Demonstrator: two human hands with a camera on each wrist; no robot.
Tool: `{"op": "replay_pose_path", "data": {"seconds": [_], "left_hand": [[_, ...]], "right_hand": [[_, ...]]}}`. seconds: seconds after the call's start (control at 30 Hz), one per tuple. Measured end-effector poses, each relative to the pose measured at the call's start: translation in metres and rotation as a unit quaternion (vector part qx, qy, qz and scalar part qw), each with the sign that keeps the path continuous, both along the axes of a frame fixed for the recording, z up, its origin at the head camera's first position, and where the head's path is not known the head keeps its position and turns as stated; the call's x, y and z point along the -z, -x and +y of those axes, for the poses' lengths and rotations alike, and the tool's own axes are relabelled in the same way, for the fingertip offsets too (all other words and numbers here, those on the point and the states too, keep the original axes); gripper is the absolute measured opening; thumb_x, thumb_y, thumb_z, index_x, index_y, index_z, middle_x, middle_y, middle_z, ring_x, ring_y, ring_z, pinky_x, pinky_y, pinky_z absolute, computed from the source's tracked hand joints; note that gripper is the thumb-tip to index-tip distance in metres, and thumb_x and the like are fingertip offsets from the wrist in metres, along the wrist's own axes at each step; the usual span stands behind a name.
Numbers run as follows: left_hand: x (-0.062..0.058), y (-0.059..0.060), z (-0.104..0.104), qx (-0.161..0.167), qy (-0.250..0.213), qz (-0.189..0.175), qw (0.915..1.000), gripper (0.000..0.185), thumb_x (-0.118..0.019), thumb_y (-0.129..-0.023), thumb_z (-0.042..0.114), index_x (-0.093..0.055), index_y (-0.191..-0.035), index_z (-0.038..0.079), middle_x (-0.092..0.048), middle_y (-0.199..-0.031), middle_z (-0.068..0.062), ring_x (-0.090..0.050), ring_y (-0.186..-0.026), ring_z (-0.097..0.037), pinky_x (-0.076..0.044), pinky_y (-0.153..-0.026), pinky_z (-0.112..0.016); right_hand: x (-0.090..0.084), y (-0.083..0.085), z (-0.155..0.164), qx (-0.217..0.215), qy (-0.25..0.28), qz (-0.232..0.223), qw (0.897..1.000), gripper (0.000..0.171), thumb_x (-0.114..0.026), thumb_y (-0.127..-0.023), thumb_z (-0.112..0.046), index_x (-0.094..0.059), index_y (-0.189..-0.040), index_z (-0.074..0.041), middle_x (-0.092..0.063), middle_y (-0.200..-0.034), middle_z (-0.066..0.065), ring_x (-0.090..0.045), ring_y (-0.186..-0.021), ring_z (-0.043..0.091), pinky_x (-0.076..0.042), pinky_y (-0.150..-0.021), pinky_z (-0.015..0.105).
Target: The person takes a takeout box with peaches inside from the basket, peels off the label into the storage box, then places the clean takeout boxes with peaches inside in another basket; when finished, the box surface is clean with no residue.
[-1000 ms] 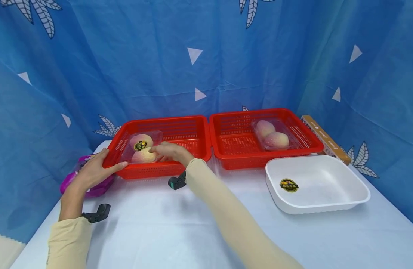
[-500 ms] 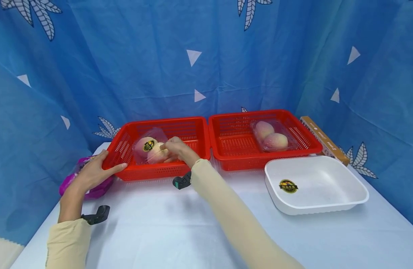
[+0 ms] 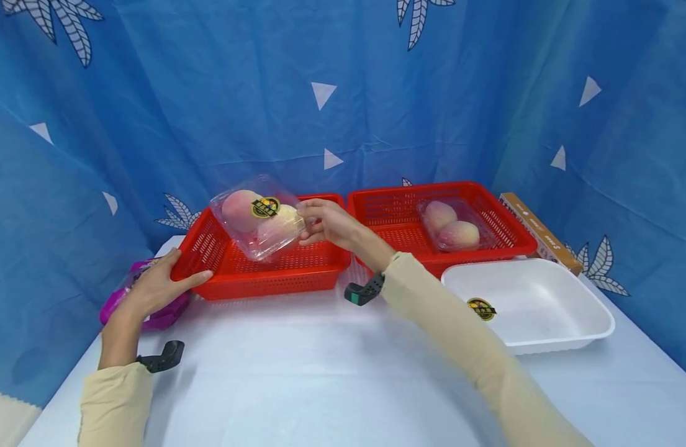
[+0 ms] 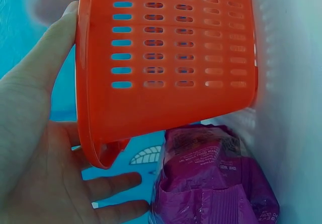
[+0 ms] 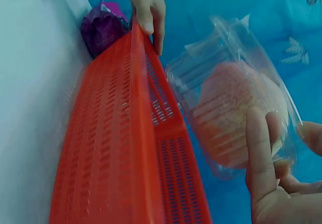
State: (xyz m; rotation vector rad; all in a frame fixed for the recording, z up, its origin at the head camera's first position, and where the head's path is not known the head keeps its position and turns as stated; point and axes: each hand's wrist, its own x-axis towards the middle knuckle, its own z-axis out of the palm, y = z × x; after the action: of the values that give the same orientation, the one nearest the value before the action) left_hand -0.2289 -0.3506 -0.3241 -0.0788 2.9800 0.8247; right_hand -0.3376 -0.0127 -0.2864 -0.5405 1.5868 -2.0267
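Observation:
In the head view my right hand [image 3: 331, 223] pinches the right end of a clear plastic box of two peaches [image 3: 242, 211]. The box carries a black-and-gold label and hangs tilted above the left red basket [image 3: 281, 282]. Thumb and fingers lie on both sides of the box's edge in the right wrist view, where a pink peach [image 5: 226, 118] shows through the ribbed plastic. My left hand [image 3: 155, 285] rests on that basket's front left corner, thumb along the rim. In the left wrist view its fingers [image 4: 113, 184] are spread and nearly straight beside the corner.
A purple packet [image 4: 211, 178] lies left of the basket. The right red basket [image 3: 387, 239] holds another clear box of peaches [image 3: 457, 234]. A white tray [image 3: 544, 304] stands in front of it, partly behind my right sleeve. A long brown box [image 3: 541, 233] leans at far right.
My right hand has lifted the box of peaches out of the left red basket, upward and to the right, tilting it. The left hand has stayed at the corner.

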Motion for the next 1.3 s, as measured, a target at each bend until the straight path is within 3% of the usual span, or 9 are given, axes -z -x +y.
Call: {"op": "replay_pose_path", "data": {"seconds": [0.2,0.43,0.5,0.67,0.77,0.93,1.07,1.2,1.3], "left_hand": [[0.000,0.000,0.001,0.002,-0.002,0.000,1.0000,0.117,-0.056,-0.082,0.069,0.005,-0.150,-0.003,-0.024,-0.142,-0.037,-0.030,-0.122,-0.056,-0.051,-0.079,-0.061],[-0.010,-0.001,0.009,0.034,0.015,0.019,0.9991,0.100,-0.057,-0.088,0.057,-0.013,-0.148,-0.010,-0.039,-0.133,-0.034,-0.040,-0.116,-0.052,-0.055,-0.074,-0.054],[-0.016,-0.003,0.019,0.053,0.046,0.028,0.9971,0.094,-0.057,-0.090,0.053,-0.019,-0.146,-0.013,-0.040,-0.133,-0.035,-0.040,-0.117,-0.053,-0.053,-0.077,-0.059],[-0.028,-0.010,0.074,0.102,0.108,0.059,0.9871,0.086,-0.057,-0.090,0.053,-0.028,-0.147,-0.005,-0.033,-0.145,-0.032,-0.029,-0.131,-0.053,-0.033,-0.096,-0.071],[-0.028,-0.016,0.118,0.165,0.073,0.093,0.9792,0.074,-0.061,-0.089,0.050,-0.041,-0.145,0.005,-0.044,-0.144,-0.021,-0.038,-0.132,-0.042,-0.035,-0.101,-0.063],[-0.015,-0.031,0.176,0.289,0.027,0.131,0.9479,0.055,-0.068,-0.086,0.044,-0.057,-0.133,0.017,-0.061,-0.128,0.000,-0.057,-0.117,-0.021,-0.048,-0.097,-0.047],[0.002,-0.035,0.198,0.326,0.050,0.117,0.9366,0.065,-0.068,-0.082,0.055,-0.054,-0.136,0.022,-0.054,-0.134,0.003,-0.051,-0.123,-0.020,-0.046,-0.099,-0.047],[0.018,-0.031,0.202,0.327,0.040,0.069,0.9417,0.079,-0.065,-0.078,0.065,-0.042,-0.145,0.029,-0.040,-0.148,0.000,-0.040,-0.134,-0.026,-0.041,-0.100,-0.056],[0.024,-0.027,0.202,0.323,0.035,0.059,0.9438,0.080,-0.064,-0.078,0.067,-0.039,-0.146,0.033,-0.037,-0.149,0.002,-0.039,-0.134,-0.025,-0.041,-0.100,-0.057]], "right_hand": [[-0.005,-0.030,0.072,-0.112,0.023,0.014,0.993,0.029,-0.038,-0.100,-0.009,-0.050,-0.126,-0.004,-0.066,-0.092,0.008,-0.065,-0.060,0.015,-0.058,-0.063,0.028],[0.017,-0.064,0.142,-0.151,-0.044,0.057,0.986,0.035,-0.044,-0.097,-0.010,-0.055,-0.131,-0.010,-0.064,-0.106,0.005,-0.061,-0.070,0.013,-0.055,-0.062,0.023],[0.026,-0.069,0.156,-0.167,-0.070,0.066,0.981,0.037,-0.044,-0.097,-0.009,-0.054,-0.132,-0.009,-0.063,-0.106,0.003,-0.059,-0.071,0.012,-0.054,-0.061,0.022],[0.046,-0.073,0.177,-0.198,-0.116,0.074,0.970,0.040,-0.044,-0.098,-0.009,-0.047,-0.138,0.000,-0.064,-0.104,0.001,-0.058,-0.074,0.011,-0.053,-0.061,0.021],[0.054,-0.072,0.181,-0.201,-0.149,0.068,0.966,0.044,-0.047,-0.098,-0.012,-0.043,-0.140,0.002,-0.063,-0.109,0.002,-0.056,-0.075,0.012,-0.051,-0.062,0.022],[0.060,-0.064,0.178,-0.186,-0.213,0.069,0.957,0.047,-0.050,-0.098,-0.016,-0.043,-0.142,-0.001,-0.059,-0.106,0.005,-0.048,-0.071,0.014,-0.044,-0.061,0.022],[0.062,-0.061,0.174,-0.138,-0.267,0.098,0.949,0.044,-0.050,-0.097,-0.015,-0.047,-0.140,-0.002,-0.055,-0.103,0.010,-0.045,-0.068,0.018,-0.043,-0.061,0.024],[0.062,-0.070,0.170,-0.064,-0.347,0.165,0.921,0.045,-0.055,-0.096,-0.018,-0.050,-0.137,-0.001,-0.054,-0.115,0.014,-0.053,-0.084,0.024,-0.052,-0.065,0.029],[0.057,-0.081,0.164,-0.022,-0.400,0.272,0.875,0.046,-0.062,-0.093,-0.019,-0.052,-0.134,-0.002,-0.057,-0.119,0.014,-0.055,-0.097,0.025,-0.056,-0.073,0.034]]}}
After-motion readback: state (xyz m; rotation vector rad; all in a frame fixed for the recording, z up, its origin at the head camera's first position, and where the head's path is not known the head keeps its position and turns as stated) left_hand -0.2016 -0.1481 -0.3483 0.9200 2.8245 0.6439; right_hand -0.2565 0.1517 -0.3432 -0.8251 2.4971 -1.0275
